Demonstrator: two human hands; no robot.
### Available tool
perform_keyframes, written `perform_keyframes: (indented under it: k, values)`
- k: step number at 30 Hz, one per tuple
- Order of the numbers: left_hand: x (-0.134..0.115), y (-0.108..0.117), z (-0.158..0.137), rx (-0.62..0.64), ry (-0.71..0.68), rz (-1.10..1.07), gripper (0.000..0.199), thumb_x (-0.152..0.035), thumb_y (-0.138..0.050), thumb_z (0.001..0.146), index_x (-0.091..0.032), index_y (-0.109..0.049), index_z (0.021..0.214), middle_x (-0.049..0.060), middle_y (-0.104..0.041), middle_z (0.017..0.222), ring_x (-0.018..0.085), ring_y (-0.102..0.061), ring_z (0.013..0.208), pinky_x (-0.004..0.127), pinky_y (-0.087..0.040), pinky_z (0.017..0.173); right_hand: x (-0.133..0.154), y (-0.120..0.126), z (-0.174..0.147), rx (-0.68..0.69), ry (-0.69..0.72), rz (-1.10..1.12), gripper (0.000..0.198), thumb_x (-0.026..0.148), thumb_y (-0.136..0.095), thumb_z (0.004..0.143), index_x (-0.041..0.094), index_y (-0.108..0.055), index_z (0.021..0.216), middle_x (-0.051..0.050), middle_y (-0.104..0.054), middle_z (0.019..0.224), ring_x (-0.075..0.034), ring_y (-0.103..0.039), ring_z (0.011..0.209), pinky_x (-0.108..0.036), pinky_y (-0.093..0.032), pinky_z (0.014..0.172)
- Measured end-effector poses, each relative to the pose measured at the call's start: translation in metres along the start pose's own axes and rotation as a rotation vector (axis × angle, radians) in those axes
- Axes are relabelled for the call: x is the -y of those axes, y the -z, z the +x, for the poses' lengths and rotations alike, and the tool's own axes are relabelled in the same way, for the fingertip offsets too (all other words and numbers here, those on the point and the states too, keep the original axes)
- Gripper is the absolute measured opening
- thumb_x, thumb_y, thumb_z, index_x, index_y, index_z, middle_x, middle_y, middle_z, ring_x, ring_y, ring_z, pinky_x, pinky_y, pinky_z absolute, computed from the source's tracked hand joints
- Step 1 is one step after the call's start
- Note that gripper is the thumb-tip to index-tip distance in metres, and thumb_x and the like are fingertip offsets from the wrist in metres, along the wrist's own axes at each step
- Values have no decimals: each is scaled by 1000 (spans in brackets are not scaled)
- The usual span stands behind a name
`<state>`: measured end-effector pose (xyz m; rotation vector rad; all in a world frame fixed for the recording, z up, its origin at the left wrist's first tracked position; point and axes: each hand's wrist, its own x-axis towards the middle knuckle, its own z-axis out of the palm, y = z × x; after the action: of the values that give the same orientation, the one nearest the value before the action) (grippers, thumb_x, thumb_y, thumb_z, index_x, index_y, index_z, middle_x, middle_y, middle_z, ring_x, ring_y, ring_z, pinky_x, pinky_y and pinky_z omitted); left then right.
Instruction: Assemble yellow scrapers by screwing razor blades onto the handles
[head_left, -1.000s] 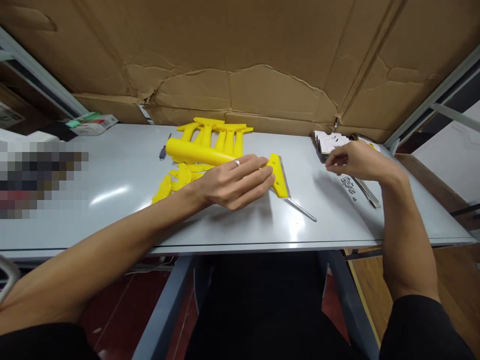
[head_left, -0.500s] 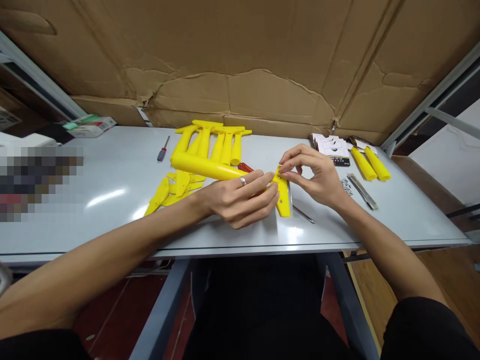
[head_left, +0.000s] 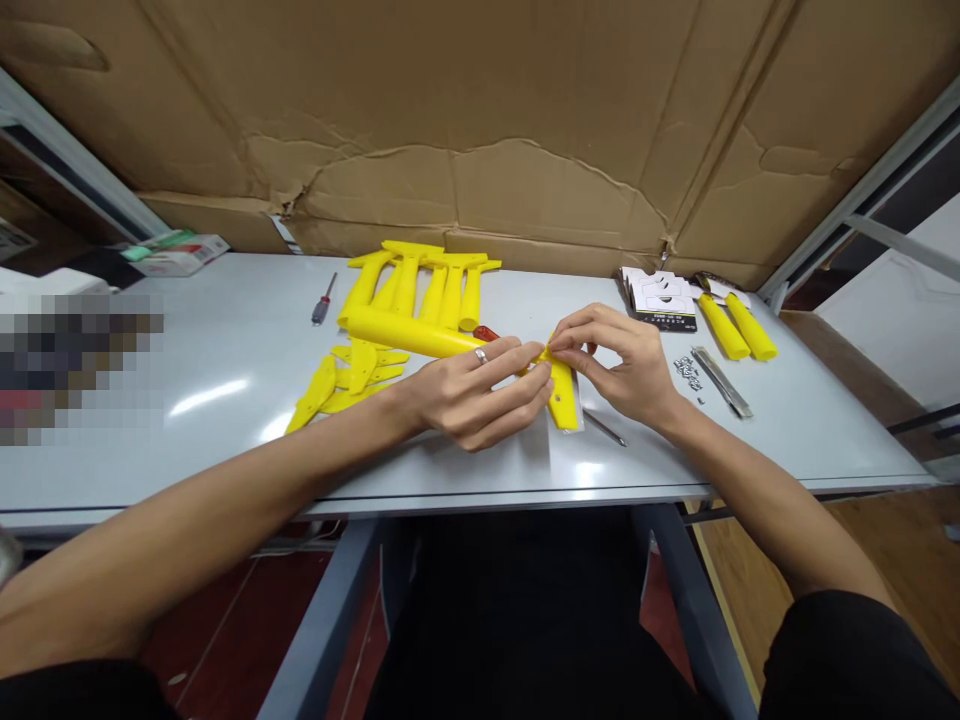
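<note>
Scraper (head_left: 416, 334) in yellow plastic is held in the left hand, (head_left: 487, 400) its fingers bent narrowly around the neck; the round handle runs out to the left of that hand, and the flat head (head_left: 564, 402) shows to its right, in the space between both hands. The right hand (head_left: 622, 365) is drawn into a narrow pinch, thumb and fingertips at the upper end of the head, close beside the left fingertips. Whether anything sits in that pinch I cannot tell, since the fingertips cover the spot.

Just beyond the left hand a red handle (head_left: 486, 333) peeks out past the scraper, and a metal shaft (head_left: 606, 429) lies on the table (head_left: 225, 460) on the near side of the right hand. Farther beyond the left hand lie yellow scraper bodies (head_left: 409, 285) side by side, with a small screwdriver (head_left: 322, 306) to their left. Flat yellow plates (head_left: 313, 392) overlap to the left of the left hand.

To the right of the right hand are small metal pieces (head_left: 687, 374), with long metal strips (head_left: 721, 382) just beside them. Beyond the right hand are printed cards (head_left: 661, 298), with two yellow tubes (head_left: 724, 328) to their right.
</note>
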<state>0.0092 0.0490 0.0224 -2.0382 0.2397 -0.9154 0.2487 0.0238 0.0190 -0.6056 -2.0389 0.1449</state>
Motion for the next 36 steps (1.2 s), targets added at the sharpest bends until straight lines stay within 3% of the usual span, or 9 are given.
perform_keyframes:
  k: [7,13,20,26,36]
  values:
    - [0,-2,-3,7,14,2,15,-9,-61,100,-14,-75,97,7,-82,100,24,-81,98,35,-72,75,0,-4,-1,-40,-22,-11,7,17,-66,99,15,-72,95,-4,-74,96,-9,-64,87,-24,-51,70]
    - [4,2,2,-9,-37,50,9,-9,-68,95,-11,-77,94,7,-81,96,25,-81,93,33,-70,71,14,-11,-3,-171,-96,-87,8,17,-65,100,16,-70,94,-3,-73,96,-9,-62,84,-26,-49,68]
    - [2,1,0,-6,-3,46,11,-11,-66,97,-13,-77,96,6,-81,99,25,-80,96,33,-70,73,16,-10,-4,-125,-33,-91,8,17,-66,100,16,-73,95,-4,-75,96,-12,-68,92,-28,-53,72]
    - [1,0,-1,-13,-7,56,9,-11,-68,96,-14,-77,95,4,-81,98,24,-80,95,32,-70,72,13,-8,-5,-124,-90,-83,6,15,-66,99,16,-72,97,-3,-74,96,-10,-66,91,-25,-52,69]
    - [2,3,2,-19,-15,64,8,-15,-68,96,-17,-75,95,4,-80,99,24,-80,97,32,-70,75,12,-8,-1,-138,94,-222,8,13,-61,101,18,-67,98,-6,-71,96,-13,-64,91,-32,-56,81]
